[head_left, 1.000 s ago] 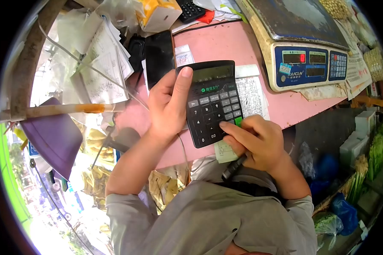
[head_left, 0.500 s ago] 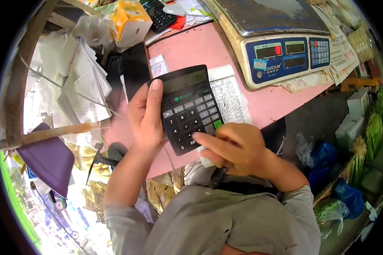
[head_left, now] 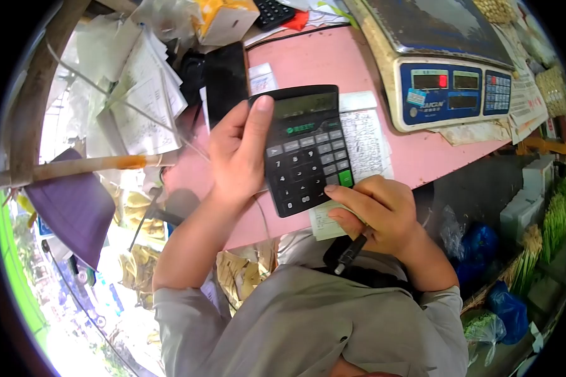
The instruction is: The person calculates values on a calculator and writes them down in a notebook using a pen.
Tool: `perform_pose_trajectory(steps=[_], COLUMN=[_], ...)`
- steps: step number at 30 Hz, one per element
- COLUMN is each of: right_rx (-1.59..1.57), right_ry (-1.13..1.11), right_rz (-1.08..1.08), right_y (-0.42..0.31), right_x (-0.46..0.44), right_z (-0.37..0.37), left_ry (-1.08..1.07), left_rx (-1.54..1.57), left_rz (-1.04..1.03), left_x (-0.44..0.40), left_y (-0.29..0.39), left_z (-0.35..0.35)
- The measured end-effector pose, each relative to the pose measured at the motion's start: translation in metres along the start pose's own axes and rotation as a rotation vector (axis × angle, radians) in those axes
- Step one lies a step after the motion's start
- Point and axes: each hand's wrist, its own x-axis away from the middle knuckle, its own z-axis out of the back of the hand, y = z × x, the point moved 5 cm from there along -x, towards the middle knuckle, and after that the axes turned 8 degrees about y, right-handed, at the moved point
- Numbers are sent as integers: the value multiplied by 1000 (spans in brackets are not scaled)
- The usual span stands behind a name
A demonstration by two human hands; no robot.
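My left hand grips a black desk calculator along its left side, the thumb lying on its front beside the display. Above the lower right keys, the index finger of my right hand is stretched out, its tip at or just over a key near the green one. The other fingers of that hand curl around a black pen that points down toward my body. Partly hidden behind the calculator lies a handwritten sheet. Its lower end shows beneath the calculator.
On the pink table, a digital scale stands at the right. A dark flat object, a tissue box and a second calculator lie at the back left. Papers hang at left, above a purple shade. Green vegetables line the right.
The view has shifted, so the table and scale sit farther right. My right index finger has moved toward the calculator's lower right keys, and more of the pen shows.
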Motion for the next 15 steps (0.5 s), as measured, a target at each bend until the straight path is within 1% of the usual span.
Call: perform_pose_trajectory(steps=[2,5,7,10,15], right_rx=[-5,-17,-9,2,2], right_ry=[9,-16,-28,-36,-3], right_rz=[17,44,61,75,90], right_y=[-4,-8,-11,-11,-16], right_x=[-5,-9,-14,-17,-24], right_z=[-1,-5,-11,-20,-20], left_ry=[2,-27,-71,-38,-39], left_rx=[-7,30,37,80,58], left_rz=[19,-13,-8,-13,-44], left_x=[0,-1,-1,1,2], left_y=[-2,1,-2,0,3], left_z=[0,-1,1,-2,-3])
